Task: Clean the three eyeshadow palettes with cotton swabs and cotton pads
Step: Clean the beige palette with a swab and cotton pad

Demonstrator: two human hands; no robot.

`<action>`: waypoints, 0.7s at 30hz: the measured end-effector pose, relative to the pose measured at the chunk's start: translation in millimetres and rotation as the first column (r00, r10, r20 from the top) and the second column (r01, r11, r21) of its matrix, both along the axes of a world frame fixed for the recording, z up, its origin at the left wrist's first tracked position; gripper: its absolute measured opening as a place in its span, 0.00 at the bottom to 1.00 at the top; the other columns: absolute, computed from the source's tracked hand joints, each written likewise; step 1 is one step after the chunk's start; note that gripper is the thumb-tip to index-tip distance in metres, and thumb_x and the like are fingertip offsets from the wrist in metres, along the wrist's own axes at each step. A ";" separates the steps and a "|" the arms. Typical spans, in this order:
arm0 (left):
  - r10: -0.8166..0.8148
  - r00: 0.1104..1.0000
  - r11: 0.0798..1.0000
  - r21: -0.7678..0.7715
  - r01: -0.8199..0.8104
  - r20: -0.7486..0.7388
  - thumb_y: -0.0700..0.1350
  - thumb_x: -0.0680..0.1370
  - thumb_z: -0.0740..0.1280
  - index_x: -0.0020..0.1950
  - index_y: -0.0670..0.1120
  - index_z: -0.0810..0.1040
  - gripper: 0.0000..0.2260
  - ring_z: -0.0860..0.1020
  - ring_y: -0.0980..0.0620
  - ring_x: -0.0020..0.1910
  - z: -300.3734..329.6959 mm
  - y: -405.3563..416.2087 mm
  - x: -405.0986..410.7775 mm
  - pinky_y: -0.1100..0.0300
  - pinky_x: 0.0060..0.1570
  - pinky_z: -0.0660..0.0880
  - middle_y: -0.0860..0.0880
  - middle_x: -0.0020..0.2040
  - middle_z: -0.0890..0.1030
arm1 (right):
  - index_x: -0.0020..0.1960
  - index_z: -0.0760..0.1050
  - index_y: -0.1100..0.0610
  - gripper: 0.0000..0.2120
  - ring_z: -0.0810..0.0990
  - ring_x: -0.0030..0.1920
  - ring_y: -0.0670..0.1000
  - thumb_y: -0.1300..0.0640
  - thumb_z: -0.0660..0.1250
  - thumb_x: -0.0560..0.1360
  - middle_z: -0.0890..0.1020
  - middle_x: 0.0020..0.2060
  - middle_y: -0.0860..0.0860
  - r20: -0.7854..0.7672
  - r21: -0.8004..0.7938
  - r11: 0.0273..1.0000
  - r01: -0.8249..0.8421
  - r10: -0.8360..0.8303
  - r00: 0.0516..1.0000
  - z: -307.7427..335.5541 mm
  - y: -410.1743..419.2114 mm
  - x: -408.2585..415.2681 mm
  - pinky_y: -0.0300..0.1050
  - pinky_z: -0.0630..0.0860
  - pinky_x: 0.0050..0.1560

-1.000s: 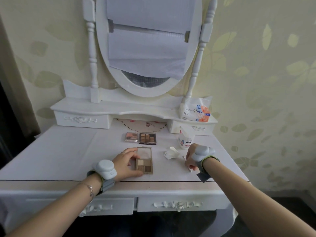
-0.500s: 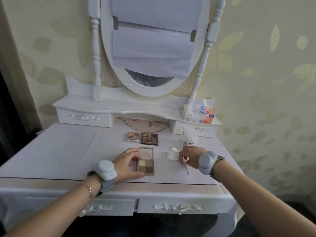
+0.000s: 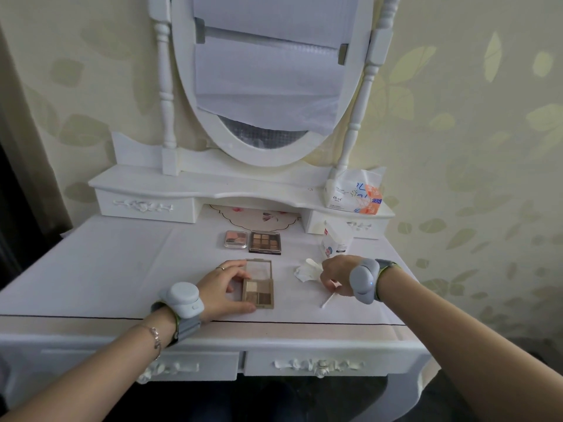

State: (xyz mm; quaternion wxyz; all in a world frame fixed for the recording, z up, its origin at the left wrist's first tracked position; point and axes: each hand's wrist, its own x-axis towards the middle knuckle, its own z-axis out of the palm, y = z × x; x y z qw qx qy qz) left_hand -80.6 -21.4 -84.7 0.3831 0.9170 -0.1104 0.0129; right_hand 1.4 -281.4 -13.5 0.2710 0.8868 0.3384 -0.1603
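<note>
the open palette is held flat by the spread left hand; at 3 o'clock, a cotton swab is pinched by the right hand.

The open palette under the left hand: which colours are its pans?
Beige, tan and browns in the open palette, seen in the head view.

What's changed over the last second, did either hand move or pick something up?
The right hand swung from the table's near right towards the crumpled white cotton pad and now reaches for it while holding a thin white cotton swab, tip on the tabletop. Unchanged: the left hand steadies the open beige four-pan eyeshadow palette; the small pink palette and dark brown palette lie behind.
</note>
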 end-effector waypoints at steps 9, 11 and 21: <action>0.019 1.000 1.000 -0.021 -0.019 0.008 0.67 0.51 0.66 0.53 0.55 0.72 0.34 0.71 0.64 0.49 0.4 -0.2 -1.7 0.81 0.43 0.65 0.56 0.67 0.65 | 0.31 0.68 0.43 0.15 0.73 0.36 0.46 0.60 0.66 0.69 0.72 0.31 0.40 -0.140 0.567 0.799 0.200 -0.146 0.979 -0.4 -3.2 -22.1 0.41 0.75 0.45; 0.018 1.000 1.000 -0.019 -0.018 -0.001 0.66 0.52 0.69 0.53 0.55 0.72 0.32 0.72 0.61 0.50 1.0 0.0 -1.5 0.81 0.43 0.65 0.55 0.67 0.65 | 0.32 0.69 0.42 0.15 0.73 0.35 0.45 0.61 0.67 0.68 0.74 0.31 0.41 -0.194 0.657 0.715 0.236 -0.143 0.971 -1.9 2.3 -25.5 0.42 0.76 0.44; 0.092 0.996 0.995 -0.031 -0.091 0.008 0.65 0.51 0.69 0.58 0.50 0.75 0.39 0.76 0.54 0.48 -2.7 3.9 0.6 0.68 0.50 0.71 0.53 0.66 0.67 | 0.44 0.81 0.54 0.06 0.75 0.32 0.42 0.62 0.67 0.73 0.81 0.31 0.47 -0.439 0.823 0.331 0.462 -0.145 0.887 -20.3 29.5 -28.9 0.34 0.72 0.36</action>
